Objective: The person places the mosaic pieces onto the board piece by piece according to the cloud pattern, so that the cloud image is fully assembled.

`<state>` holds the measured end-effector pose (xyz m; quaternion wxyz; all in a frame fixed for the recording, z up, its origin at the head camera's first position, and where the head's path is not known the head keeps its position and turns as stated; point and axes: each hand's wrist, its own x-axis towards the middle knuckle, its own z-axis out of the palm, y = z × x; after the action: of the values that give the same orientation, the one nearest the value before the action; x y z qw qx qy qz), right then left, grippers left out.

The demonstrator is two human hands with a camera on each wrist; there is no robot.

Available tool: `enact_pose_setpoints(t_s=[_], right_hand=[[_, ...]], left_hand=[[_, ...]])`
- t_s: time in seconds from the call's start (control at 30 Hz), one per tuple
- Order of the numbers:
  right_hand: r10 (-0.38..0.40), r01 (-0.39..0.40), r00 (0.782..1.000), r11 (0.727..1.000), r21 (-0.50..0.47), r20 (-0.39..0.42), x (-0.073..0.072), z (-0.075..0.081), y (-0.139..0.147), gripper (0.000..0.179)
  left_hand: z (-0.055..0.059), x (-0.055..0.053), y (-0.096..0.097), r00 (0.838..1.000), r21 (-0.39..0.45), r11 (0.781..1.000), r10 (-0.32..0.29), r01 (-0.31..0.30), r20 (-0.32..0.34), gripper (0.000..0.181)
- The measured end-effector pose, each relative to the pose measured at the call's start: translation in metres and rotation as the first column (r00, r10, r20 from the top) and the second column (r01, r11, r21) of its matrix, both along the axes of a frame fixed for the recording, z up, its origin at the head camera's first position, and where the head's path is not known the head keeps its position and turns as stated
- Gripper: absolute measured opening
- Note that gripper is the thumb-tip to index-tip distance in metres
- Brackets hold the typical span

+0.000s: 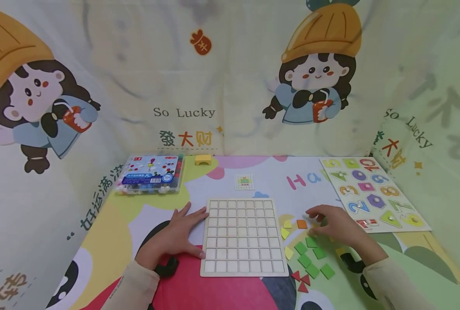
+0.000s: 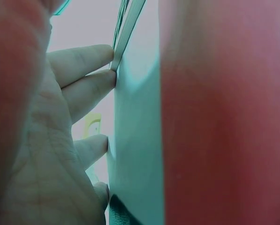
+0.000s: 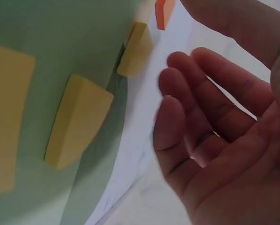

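A pale wooden grid board (image 1: 242, 237) lies flat in the middle of the mat, its squares bare. My left hand (image 1: 180, 234) is spread at the board's left side, its fingertips touching the edge; the left wrist view shows the fingers (image 2: 90, 89) fairly straight. Over on the right, my right hand (image 1: 336, 226) hovers just above the mat with loosely bent fingers and nothing between them. Nearest to it is an orange square tile (image 1: 301, 224). Yellow pieces (image 3: 79, 122) lie by that hand. Several green square tiles (image 1: 304, 260) and red triangle tiles (image 1: 304, 279) lie nearer the front.
A small pattern card (image 1: 245, 182) lies behind the board. At the back left are a clear plastic box (image 1: 150, 174) of colourful parts and a yellow arch block (image 1: 203, 160). A number-and-shape puzzle board (image 1: 375, 193) lies at the right. Printed cloth walls (image 1: 237, 86) enclose the mat.
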<state>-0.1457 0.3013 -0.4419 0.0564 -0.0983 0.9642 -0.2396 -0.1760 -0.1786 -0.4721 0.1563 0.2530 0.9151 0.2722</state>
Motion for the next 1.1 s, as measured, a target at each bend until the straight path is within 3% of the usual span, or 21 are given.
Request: enact_pose_setpoints(t_s=[0.57, 1.1], right_hand=[[0.035, -0.035, 0.997, 0.999, -0.010, 0.065, -0.011, -0.011, -0.008, 0.038], [-0.004, 0.020, 0.992, 0.992, -0.126, 0.126, -0.015, -0.018, -0.004, 0.028]], left_hand=[[-0.003, -0.001, 0.000, 1.000, -0.021, 1.000, 0.002, -0.002, -0.002, 0.113], [0.000, 0.001, 0.000, 1.000, -0.017, 1.000, 0.004, -0.005, -0.014, 0.112]])
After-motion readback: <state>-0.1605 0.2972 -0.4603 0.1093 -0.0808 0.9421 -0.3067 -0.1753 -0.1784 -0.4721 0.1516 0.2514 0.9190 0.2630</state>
